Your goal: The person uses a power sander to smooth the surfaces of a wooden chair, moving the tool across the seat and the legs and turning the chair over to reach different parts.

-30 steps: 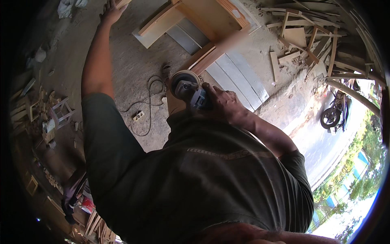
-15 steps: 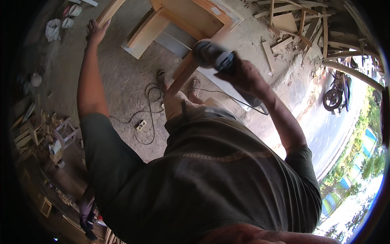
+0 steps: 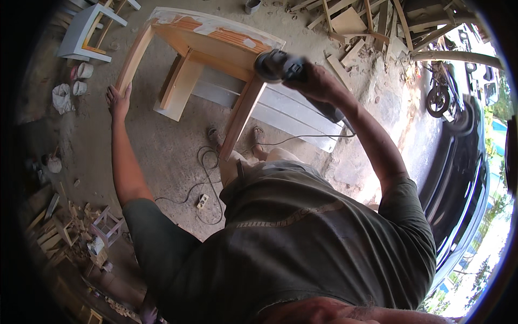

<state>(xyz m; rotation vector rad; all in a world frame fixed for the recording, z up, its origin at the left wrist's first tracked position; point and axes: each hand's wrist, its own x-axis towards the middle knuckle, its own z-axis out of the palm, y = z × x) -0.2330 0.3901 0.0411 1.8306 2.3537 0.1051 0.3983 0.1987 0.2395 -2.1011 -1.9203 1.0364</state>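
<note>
My right hand (image 3: 322,85) is wrapped around the body of a corded angle grinder (image 3: 272,67). Its round dark head is over the top end of a reddish-brown leg (image 3: 244,116) of a wooden furniture frame (image 3: 213,47); whether the disc touches the wood I cannot tell. At the far left my left hand (image 3: 118,101) grips the end of the frame's other leg (image 3: 136,60), thumb on one side and fingers on the other. White filler patches mark the frame's curved far rail. The near end of the reddish-brown leg lies against my thigh.
A grey plank surface (image 3: 294,121) lies under the frame. The power cord (image 3: 205,162) loops past my feet to a socket block (image 3: 202,201). Scrap wood (image 3: 345,24) is piled at the far right, a motorcycle (image 3: 440,97) beyond. White tubs (image 3: 84,70) stand at the left.
My view has shifted, showing more of the frame's far side. The grinder stays near the reddish-brown leg's top, and my left hand keeps its hold. A dark car has come into view at right.
</note>
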